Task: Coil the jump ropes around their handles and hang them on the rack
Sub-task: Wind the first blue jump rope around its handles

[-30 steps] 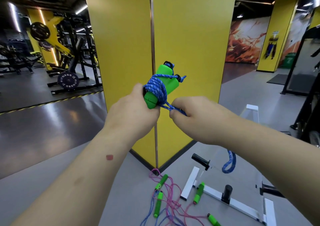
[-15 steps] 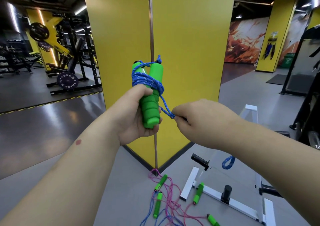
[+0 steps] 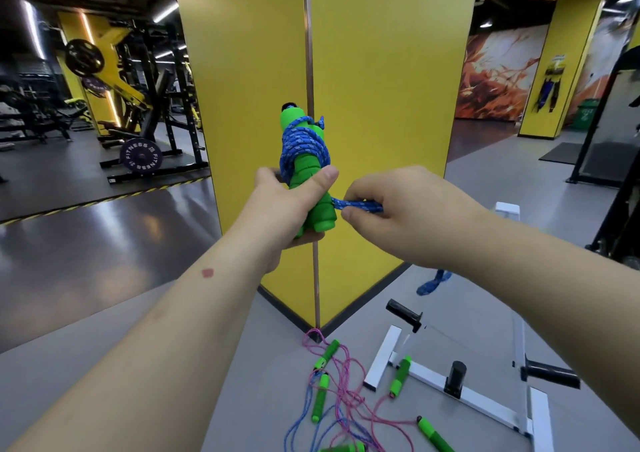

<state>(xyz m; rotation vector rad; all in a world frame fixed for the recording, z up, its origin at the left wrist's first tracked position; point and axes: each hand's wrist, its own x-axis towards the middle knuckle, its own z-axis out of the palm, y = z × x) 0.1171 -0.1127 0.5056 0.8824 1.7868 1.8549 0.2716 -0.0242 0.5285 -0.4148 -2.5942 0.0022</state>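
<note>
My left hand (image 3: pixel 287 206) grips a pair of green foam handles (image 3: pixel 306 171) held upright together, with a blue rope (image 3: pixel 301 142) coiled several times around their upper half. My right hand (image 3: pixel 394 209) pinches the free stretch of that blue rope (image 3: pixel 360 205) just right of the handles. The rope's loose loop (image 3: pixel 433 282) hangs below my right wrist. On the floor lie more jump ropes (image 3: pixel 346 396) with green handles and tangled pink and blue cords. The white rack (image 3: pixel 460 392) with black pegs stands low at the right.
A yellow pillar (image 3: pixel 381 105) with a metal corner strip rises straight ahead. Weight machines and a plate rack (image 3: pixel 142 154) fill the far left. A dark frame (image 3: pixel 609 161) stands at the right edge. Grey floor lies around the pillar.
The handles turned in my left hand and more blue coils sit around them. My right hand has come lower and closer to the handles, and the hanging loop has shortened.
</note>
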